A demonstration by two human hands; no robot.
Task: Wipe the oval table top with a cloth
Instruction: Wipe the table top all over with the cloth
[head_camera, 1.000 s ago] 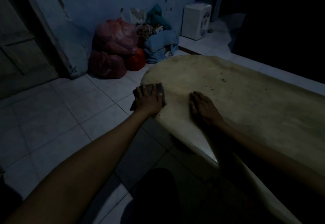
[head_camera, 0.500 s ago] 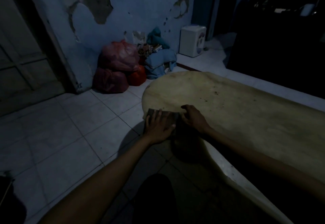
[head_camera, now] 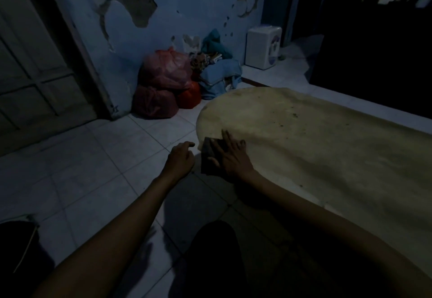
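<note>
At the rounded near end of the table (head_camera: 327,157), my right hand (head_camera: 233,157) lies flat on the cloth (head_camera: 208,155), fingers spread, pressing it against the rim rather than gripping it. Part of the cloth hangs past the edge, over the floor (head_camera: 93,169). My left hand (head_camera: 181,158) hovers just beside it, off the table, fingers loosely curled around nothing. The cloth looks small, thin and limp, so I expect it to bunch or slide off unless I keep my palm broad across its middle and drag it with steady pressure. The top looks stiff and smooth, with dark specks (head_camera: 293,115) farther along, well apart from my hand, which I judge are not yet wiped.
</note>
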